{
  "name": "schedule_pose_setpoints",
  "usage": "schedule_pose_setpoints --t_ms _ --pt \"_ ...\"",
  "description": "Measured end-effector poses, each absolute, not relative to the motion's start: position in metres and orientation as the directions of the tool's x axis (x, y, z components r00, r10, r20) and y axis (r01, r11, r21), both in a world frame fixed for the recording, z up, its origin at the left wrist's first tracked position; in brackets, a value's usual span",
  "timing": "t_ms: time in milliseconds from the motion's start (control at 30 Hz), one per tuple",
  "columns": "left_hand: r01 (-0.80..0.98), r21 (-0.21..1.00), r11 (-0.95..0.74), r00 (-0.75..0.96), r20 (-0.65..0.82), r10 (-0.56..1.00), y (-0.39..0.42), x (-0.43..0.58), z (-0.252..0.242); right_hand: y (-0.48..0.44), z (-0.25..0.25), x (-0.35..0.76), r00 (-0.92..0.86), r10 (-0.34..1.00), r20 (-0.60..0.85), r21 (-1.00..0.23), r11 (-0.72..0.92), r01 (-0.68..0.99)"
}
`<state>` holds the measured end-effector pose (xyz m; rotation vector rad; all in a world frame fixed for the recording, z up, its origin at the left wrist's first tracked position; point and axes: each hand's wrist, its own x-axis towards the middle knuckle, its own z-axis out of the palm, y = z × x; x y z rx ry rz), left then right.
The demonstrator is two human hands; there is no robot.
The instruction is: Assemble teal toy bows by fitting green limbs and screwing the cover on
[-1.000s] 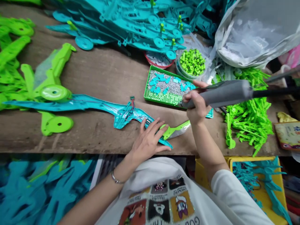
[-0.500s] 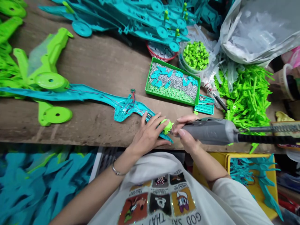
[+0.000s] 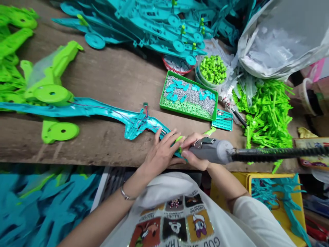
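Observation:
A long teal plastic toy shell [image 3: 97, 111] with thin wires lies across the wooden bench [image 3: 113, 79]. My left hand [image 3: 163, 152] presses down on its near end with fingers spread, beside a small green piece [image 3: 179, 139]. My right hand [image 3: 195, 154] is wrapped round a grey electric screwdriver [image 3: 213, 151]. The tool's tip points left and meets the shell right at my left fingertips. Its black cable [image 3: 277, 153] runs off to the right.
A green tray of screws and small teal bits [image 3: 189, 96] sits behind my hands, with a tub of green caps [image 3: 212, 69] beyond. Teal shells [image 3: 154, 24] are stacked at the back, green parts [image 3: 267, 113] lie right, green shells [image 3: 43, 85] left, and a plastic bag [image 3: 280, 37] sits top right.
My right hand brought the screwdriver down from beside the green tray to the near end of the teal shell, against my left fingertips. My left hand stayed pressed on the shell.

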<state>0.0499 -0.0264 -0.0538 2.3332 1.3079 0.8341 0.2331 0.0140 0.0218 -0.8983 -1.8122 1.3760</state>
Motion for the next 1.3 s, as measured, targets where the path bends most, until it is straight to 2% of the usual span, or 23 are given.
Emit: schedule_pose_setpoints --t_ms 100,200,267,333,533,667,900,1100,1300 --pt "0.665 0.540 -0.516 0.411 0.313 0.856 -0.026 0.049 -0.054 0.041 0.035 0.235 -0.452 0.849 0.274 -0.956 0.293 -0.030" --pt "0.678 0.516 -0.524 0.421 0.311 0.852 -0.025 0.049 -0.055 0.083 0.037 0.237 -0.127 0.900 0.417 -0.909 0.415 -0.041" --pt "0.686 0.505 -0.524 0.422 0.310 0.852 -0.025 0.049 -0.055 0.111 0.031 0.237 0.062 0.893 0.446 -0.895 0.447 0.004" --pt "0.687 0.509 -0.519 0.421 0.304 0.854 -0.025 0.048 -0.055 0.131 0.022 0.237 0.137 0.900 0.415 -0.910 0.414 0.036" --pt "0.682 0.504 -0.530 0.422 0.322 0.848 -0.025 0.047 -0.054 0.144 0.001 0.230 0.156 0.935 0.318 -0.946 0.324 -0.010" --pt "0.683 0.495 -0.538 0.428 0.325 0.843 -0.025 0.046 -0.054 0.143 0.002 0.227 0.148 0.947 0.286 -0.958 0.282 0.045" --pt "0.711 0.457 -0.535 0.436 0.311 0.844 -0.027 0.049 -0.047 0.145 0.003 0.223 0.150 0.930 0.336 -0.941 0.337 0.021" --pt "0.768 0.436 -0.470 0.335 0.352 0.874 -0.037 0.062 -0.033 0.149 0.001 0.221 0.117 0.934 0.338 -0.941 0.336 0.040" --pt "0.703 0.448 -0.553 0.470 0.291 0.833 -0.028 0.085 -0.027 0.129 0.028 0.228 0.119 0.922 0.370 -0.928 0.372 0.000"
